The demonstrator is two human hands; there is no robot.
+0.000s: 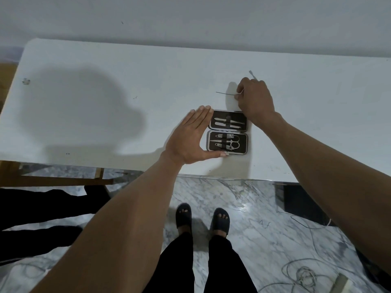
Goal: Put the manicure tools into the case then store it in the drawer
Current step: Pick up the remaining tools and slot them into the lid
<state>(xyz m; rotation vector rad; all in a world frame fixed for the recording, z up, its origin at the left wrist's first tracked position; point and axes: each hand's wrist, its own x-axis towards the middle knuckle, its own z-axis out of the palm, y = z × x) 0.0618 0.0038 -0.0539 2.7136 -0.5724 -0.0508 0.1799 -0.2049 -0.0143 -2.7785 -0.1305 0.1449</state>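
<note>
My right hand is on the desk just behind the open case. Its fingers are curled and pinch a thin metal tool. The point of this tool goes out to the left, so its long axis lies left to right, almost parallel to the long side of the case. A second thin tool shows behind my knuckles, with its flat tip pointing away from me; I cannot tell if my fingers hold it too or if it only lies there.

The case is nearer to me than my right hand, directly below it in the view, and my wrist passes over its far right corner. So the pinched tool must come back toward me to reach the far half of the case, where two tools already sit under the strap.

My left hand is flat, with straight fingers along the left side of the case and the thumb along its near edge. I think it keeps the case from sliding. The near half already holds scissors and clippers.
</note>
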